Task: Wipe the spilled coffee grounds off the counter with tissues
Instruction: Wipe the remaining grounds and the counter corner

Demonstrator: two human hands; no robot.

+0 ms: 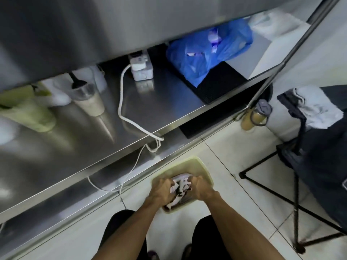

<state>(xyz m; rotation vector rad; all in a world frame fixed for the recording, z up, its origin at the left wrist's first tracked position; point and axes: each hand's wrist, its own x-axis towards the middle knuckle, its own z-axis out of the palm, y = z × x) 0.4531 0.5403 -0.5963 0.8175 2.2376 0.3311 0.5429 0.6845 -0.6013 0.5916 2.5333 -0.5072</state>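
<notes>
A pale green bin stands on the tiled floor below the steel counter. Both my hands reach down over it and hold a crumpled wad of white tissues with dark smears between them. My left hand grips the wad's left side with curled fingers. My right hand grips its right side. The wad sits at the bin's mouth, partly hidden by my fingers. The steel counter top fills the upper left; no coffee grounds show on it from this angle.
A lower steel shelf carries a white power strip with a trailing cord, a blue plastic bag, a black mat and drink cups. A folding stand with a dark bag is at the right. A bottle stands on the floor.
</notes>
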